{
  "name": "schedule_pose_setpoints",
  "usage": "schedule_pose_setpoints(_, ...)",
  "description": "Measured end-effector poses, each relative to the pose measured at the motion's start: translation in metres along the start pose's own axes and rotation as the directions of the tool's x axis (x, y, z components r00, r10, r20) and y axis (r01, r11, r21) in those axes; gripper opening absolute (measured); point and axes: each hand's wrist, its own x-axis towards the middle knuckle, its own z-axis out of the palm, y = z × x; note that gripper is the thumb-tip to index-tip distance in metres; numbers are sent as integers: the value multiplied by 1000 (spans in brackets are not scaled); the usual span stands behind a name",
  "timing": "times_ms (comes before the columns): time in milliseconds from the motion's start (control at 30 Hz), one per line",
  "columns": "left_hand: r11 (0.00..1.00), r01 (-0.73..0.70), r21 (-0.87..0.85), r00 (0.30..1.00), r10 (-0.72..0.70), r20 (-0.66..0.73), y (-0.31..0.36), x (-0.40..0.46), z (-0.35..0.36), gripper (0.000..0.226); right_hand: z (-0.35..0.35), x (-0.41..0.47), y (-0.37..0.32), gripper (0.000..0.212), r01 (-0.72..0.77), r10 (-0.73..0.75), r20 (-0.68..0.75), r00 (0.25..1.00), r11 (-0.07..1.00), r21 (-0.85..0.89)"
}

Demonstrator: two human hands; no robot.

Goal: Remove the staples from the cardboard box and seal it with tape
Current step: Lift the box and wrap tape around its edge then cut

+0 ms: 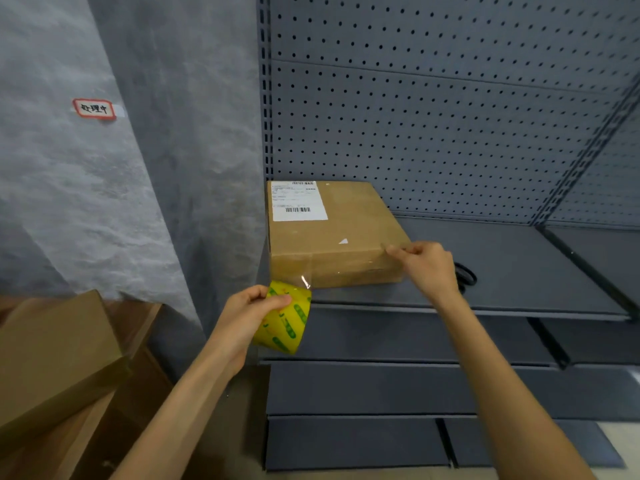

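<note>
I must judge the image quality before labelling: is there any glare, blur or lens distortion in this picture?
Head view: the wide lens bends the pegboard and shelf lines toward the edges; the light is dim and even, with soft shadows; one small glint shows on the clear tape strip near the tape roll; the box label print is too soft to read.

the cardboard box (332, 237) at the left end of the shelf (519, 271) is matt brown board, slightly fibrous, with a smooth white paper label (298, 201) on its far left corner. a clear, glossy strip of tape (346, 268) shines across the box's front face. the tape roll (287, 317) is glossy yellow plastic film with green print. the shelf and its pegboard back (433, 116) look like matt grey painted metal. the wall (104, 185) to the left is rough, grainy grey. more boxes (52, 358) at lower left are matt brown cardboard.
</note>
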Motion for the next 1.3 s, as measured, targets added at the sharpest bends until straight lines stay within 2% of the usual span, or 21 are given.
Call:
schedule_pose_setpoints(133, 1000, -4, -21, 1000, 4, 4, 1, -2, 11, 10, -19, 16, 19, 50, 87, -88, 44, 995, 996, 21)
schedule_pose_setpoints(233, 999, -9, -48, 1000, 8, -24, -2, -4, 20, 12, -26, 25, 39, 46, 75, -74, -19, 997, 995, 68)
schedule_pose_setpoints(333, 996, -26, -90, 998, 20, -65, -3, -5, 22, 8, -29, 38, 61, 30, 32, -41, -89, 995, 994, -103)
schedule_pose_setpoints(400, 993, -37, -111, 996, 28, -83, -4, -6, 22, 5, -28, 47, 74, 16, -4, -13, -63, 998, 965, -261)
schedule_pose_setpoints(467, 990, -55, -132, 994, 42, -103, -3, -8, 23, 4, -25, 52, 81, 12, -27, 23, -16, 1000, 909, -416)
schedule_pose_setpoints(567, 986, -73, -151, 991, 55, -121, -2, -9, 25, 4, -23, 56, 79, 18, -51, 64, 4, 998, 837, -544)
schedule_pose_setpoints(700, 986, -79, -145, 989, 60, -133, -3, -12, 25, 4, -28, 60, 77, 38, -102, 157, 41, 987, 797, -595)
schedule_pose_setpoints(833, 988, -83, -129, 990, 67, -125, -5, -16, 30, 3, -32, 58, 78, 41, -148, 204, 40, 978, 818, -555)
schedule_pose_setpoints(1000, 988, -85, -126, 990, 69, -125, -7, -18, 36, 2, -37, 54, 76, 35, -181, 174, -56, 983, 882, -435)
schedule_pose_setpoints(1167, 985, -92, -149, 987, 70, -148, -7, -18, 35, 3, -47, 44, 49, 36, -35, 19, -86, 996, 982, -184)
schedule_pose_setpoints(1300, 981, -96, -167, 983, 67, -171, -4, -17, 31, 4, -46, 21, 15, 42, 76, -76, 19, 997, 997, -11)
